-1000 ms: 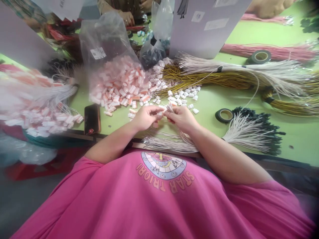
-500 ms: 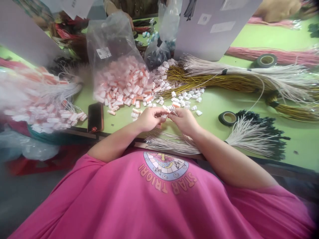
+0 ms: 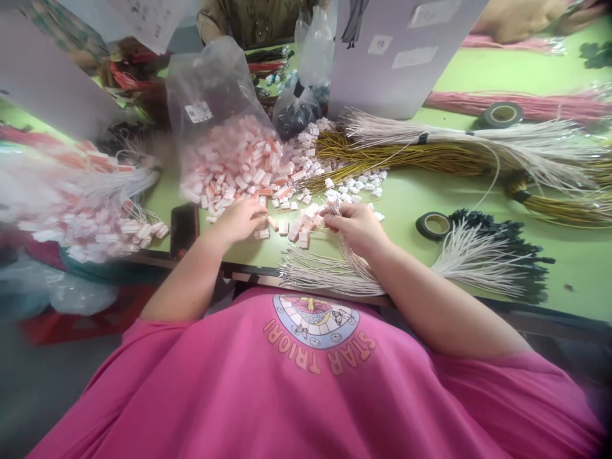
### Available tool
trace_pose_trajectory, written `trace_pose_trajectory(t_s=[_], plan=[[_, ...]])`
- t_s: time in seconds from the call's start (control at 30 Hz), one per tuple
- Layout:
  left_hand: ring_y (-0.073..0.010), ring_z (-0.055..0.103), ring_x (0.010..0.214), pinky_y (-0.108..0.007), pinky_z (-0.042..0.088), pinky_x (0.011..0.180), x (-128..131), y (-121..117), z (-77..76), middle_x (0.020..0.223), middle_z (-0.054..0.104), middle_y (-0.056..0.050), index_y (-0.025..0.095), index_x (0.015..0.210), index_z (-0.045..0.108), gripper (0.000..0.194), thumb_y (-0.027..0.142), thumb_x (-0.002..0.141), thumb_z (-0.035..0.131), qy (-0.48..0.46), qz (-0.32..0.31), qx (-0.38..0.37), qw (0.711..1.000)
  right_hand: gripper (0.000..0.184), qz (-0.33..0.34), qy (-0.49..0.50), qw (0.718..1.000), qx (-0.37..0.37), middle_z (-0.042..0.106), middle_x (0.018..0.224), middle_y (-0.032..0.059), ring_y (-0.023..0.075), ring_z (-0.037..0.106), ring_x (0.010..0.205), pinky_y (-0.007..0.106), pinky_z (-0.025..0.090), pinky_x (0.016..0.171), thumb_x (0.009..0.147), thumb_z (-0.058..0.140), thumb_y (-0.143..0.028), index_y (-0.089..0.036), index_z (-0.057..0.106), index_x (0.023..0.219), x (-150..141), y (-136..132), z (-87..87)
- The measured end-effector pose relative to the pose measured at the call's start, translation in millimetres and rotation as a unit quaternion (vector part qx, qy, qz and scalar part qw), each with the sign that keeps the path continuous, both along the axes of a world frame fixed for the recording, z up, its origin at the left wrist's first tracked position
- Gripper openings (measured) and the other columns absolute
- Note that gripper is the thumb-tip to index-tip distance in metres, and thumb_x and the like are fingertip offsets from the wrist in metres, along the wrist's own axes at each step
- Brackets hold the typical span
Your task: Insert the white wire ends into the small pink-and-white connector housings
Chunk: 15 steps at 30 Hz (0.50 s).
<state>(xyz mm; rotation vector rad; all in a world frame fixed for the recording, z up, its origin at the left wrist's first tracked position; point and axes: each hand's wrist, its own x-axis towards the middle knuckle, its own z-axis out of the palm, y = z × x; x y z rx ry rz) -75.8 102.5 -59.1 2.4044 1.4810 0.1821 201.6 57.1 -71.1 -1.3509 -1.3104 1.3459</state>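
Note:
My left hand (image 3: pixel 241 220) reaches forward to the edge of a heap of small pink-and-white connectors (image 3: pixel 239 167) on the green table (image 3: pixel 406 197), its fingers curled down onto loose pieces. My right hand (image 3: pixel 356 224) pinches the ends of a few thin white wires (image 3: pixel 335 207). A cluster of finished connectors (image 3: pixel 302 228) lies between the hands. A bundle of white wires (image 3: pixel 325 275) lies under my right forearm at the table's near edge.
A dark phone (image 3: pixel 184 223) lies left of my left hand. A tape roll (image 3: pixel 433 224) and a black-and-white wire bundle (image 3: pixel 482 255) sit to the right. Yellow and white wire bundles (image 3: pixel 430 150), plastic bags (image 3: pixel 210 89) and a grey board (image 3: pixel 396 51) stand behind. Another person (image 3: pixel 248 19) sits opposite.
My left hand left the right hand and moved left and forward to the connector heap. A cluster of connectors now lies on the table between them. The right hand stayed holding wires.

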Motion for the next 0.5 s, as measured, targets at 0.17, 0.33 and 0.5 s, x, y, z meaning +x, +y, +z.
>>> trace_pose_trajectory(t_s=[0.17,0.33,0.5], plan=[[-0.0209,0.055,0.095,-0.039,0.043,0.089,8,-5,-0.4,0.098,0.066,-0.008,0.017,0.096,0.068,0.02,0.022,0.084,0.053,-0.059,0.039,0.041,0.997,0.007,0.0,0.047,0.999,-0.023,0.059,0.058,0.0003,0.0083,0.047,0.05,0.025,0.037,0.052,0.067,0.06,-0.019,-0.015,0.065,0.068,-3,-1,0.8],[-0.0112,0.057,0.064,-0.029,0.05,0.068,49,-29,14.9,0.077,0.063,-0.004,0.016,0.106,0.064,0.024,0.025,0.087,0.052,-0.343,0.099,-0.163,0.92,0.008,0.017,0.09,0.995,-0.045,0.06,0.055,0.0007,0.0083,0.047,0.048,0.025,0.036,0.05,0.066,0.059,-0.016,-0.014,0.065,0.069,-5,-2,-0.2],[-0.0103,0.059,0.058,-0.028,0.052,0.06,90,-40,11.1,0.072,0.063,-0.004,0.01,0.1,0.06,0.021,0.017,0.08,0.063,-0.491,0.076,-0.368,0.786,0.011,0.025,0.061,0.998,-0.024,0.048,0.047,-0.0043,0.0062,0.039,0.044,0.024,0.03,0.047,0.066,0.061,-0.019,-0.015,0.06,0.056,-3,-2,1.1]])
